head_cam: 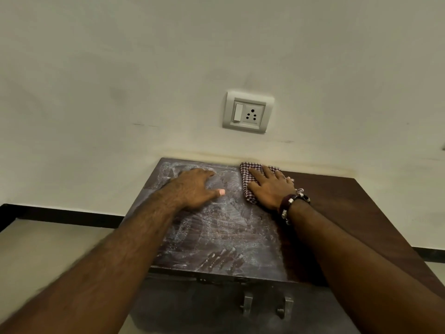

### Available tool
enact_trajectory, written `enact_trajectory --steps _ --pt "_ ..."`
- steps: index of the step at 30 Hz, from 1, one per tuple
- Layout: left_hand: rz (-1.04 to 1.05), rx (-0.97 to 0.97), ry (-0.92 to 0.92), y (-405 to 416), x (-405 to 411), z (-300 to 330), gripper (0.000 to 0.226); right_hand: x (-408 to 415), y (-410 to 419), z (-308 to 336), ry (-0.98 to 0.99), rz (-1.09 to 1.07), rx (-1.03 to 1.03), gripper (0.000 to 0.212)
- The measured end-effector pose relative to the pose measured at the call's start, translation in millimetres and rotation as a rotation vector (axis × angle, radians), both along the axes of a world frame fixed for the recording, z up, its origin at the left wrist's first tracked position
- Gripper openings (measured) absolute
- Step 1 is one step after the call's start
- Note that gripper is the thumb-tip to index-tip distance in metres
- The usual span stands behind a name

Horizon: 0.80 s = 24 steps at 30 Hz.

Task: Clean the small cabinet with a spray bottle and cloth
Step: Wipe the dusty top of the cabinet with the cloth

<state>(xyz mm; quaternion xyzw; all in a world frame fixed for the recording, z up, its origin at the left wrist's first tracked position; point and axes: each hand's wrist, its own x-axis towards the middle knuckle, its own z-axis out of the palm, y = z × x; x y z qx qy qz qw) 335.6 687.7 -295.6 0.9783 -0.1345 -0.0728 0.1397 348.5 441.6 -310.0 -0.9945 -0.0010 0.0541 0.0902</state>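
Note:
The small dark cabinet (pixel 224 235) stands against the wall, its top streaked with whitish dust or spray; the right strip of the top looks dark and clean. My right hand (pixel 269 186) lies flat on a folded red-and-white checked cloth (pixel 248 172) at the far edge of the top. My left hand (pixel 195 189) rests palm down on the dusty left part, fingers spread, holding nothing. No spray bottle is in view.
A wall socket with a switch (pixel 248 113) sits on the pale wall just above the cabinet. Two metal handles (pixel 265 306) hang on the cabinet front. Beige floor (pixel 48 242) and a dark skirting strip lie to the left.

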Motion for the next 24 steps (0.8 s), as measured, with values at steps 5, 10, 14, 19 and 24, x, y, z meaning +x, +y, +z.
enact_trajectory --steps 5,10,14,19,24 --pt "-0.007 -0.002 -0.018 4.7 -1.7 4.7 0.084 -0.4 -3.0 3.0 0.012 -0.077 -0.019 0.064" --pt "-0.015 0.019 -0.008 3.4 -6.0 4.3 0.084 -0.6 7.2 1.7 0.008 -0.003 -0.01 0.061" --pt "-0.033 0.03 -0.009 7.0 -6.7 5.8 0.082 -0.8 5.0 3.0 0.007 -0.062 -0.007 0.064" --pt "-0.021 0.028 0.007 6.4 -6.1 1.6 0.084 -12.6 8.8 -0.4 0.001 0.016 -0.011 0.061" --pt "-0.028 0.039 0.016 4.5 -8.8 5.7 0.084 -20.6 12.0 0.4 -0.002 -0.009 -0.015 0.061"
